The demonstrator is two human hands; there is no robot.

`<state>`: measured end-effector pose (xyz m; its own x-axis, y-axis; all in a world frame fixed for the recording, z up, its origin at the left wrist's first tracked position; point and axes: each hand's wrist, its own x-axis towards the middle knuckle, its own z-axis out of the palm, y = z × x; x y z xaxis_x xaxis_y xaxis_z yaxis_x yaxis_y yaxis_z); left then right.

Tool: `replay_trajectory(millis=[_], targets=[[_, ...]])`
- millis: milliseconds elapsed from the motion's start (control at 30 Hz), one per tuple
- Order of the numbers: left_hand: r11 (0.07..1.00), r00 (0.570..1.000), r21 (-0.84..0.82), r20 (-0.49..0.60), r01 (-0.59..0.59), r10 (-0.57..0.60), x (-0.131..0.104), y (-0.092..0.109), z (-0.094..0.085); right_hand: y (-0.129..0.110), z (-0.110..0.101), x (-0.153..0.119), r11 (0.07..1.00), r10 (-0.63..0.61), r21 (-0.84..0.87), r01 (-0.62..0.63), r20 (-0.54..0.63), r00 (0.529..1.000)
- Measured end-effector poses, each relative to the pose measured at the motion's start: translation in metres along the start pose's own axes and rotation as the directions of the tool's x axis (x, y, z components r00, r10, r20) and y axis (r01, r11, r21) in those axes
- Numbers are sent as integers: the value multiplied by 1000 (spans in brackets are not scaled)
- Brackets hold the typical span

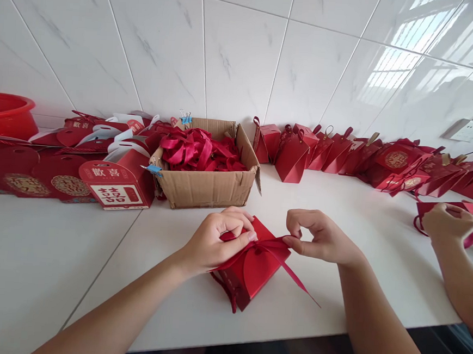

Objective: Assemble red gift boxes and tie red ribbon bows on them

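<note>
On the white table in front of me lies a red gift box (258,277) with a dark red cord handle (231,294) at its near left side. A red ribbon (274,246) is tied in a bow over its top, one loose tail trailing to the right. My left hand (215,241) rests on the box's left part, fingers closed on the ribbon's left side. My right hand (317,235) pinches the bow's right side between thumb and forefinger, just off the box's right corner. The knot lies between both hands.
Behind the box stands a cardboard box (206,191) full of red ribbons (200,151). Printed red boxes (115,186) crowd the left, near a red basin (7,118). Red gift boxes (293,159) line the tiled wall. At right, a co-worker's hand (449,222) is on another box.
</note>
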<state>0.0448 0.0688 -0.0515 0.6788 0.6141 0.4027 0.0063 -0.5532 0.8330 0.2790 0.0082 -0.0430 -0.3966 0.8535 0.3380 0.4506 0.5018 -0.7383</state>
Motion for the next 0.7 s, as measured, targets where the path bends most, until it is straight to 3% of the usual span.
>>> replay_trajectory(millis=[133, 267, 467, 700], targets=[[1000, 1000, -3, -10, 6, -6, -1, 1, -2, 0, 2, 1, 996, 74, 44, -72, -56, 996], [1000, 1000, 12, 17, 20, -20, -3, 3, -3, -1, 2, 2, 992, 118, 59, -116, -41, 992], [999, 991, 44, 130, 19, -25, -3, 8, -3, -1, 4, 4, 992, 106, 73, -103, -50, 993], [996, 983, 80, 178, 38, -52, -1, 10, -4, -3, 6, 7, 994, 96, 58, -91, -83, 992]])
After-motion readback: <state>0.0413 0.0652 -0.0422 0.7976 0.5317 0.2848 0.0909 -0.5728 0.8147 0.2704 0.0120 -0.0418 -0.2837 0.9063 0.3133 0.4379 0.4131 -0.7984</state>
